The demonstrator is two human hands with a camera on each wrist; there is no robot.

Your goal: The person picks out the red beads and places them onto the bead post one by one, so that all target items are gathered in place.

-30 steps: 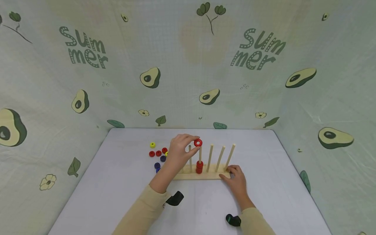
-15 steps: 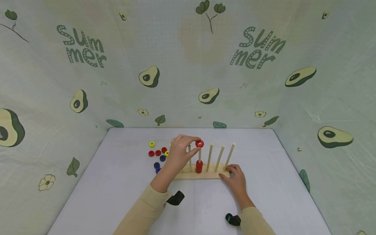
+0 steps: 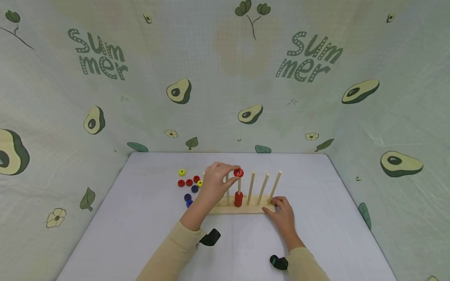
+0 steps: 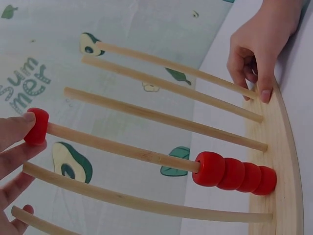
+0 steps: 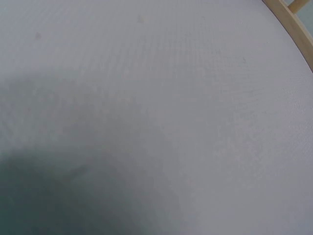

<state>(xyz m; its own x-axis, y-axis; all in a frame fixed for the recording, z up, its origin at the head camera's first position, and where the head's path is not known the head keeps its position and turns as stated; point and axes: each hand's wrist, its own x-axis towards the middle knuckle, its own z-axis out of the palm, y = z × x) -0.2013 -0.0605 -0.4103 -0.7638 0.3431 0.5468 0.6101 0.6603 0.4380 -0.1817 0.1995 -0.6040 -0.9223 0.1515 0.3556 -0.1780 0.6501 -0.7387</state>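
Ring sits flat atop upright peg, hole vertical.

head: high, forward-down | left wrist: close on pegs | right wrist: tabletop

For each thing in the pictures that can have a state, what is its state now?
Left hand: pinches red ring at a peg's top.
Right hand: rests on wooden base.
Red stack: four rings, seated on that peg.
Loose rings: lying on table.
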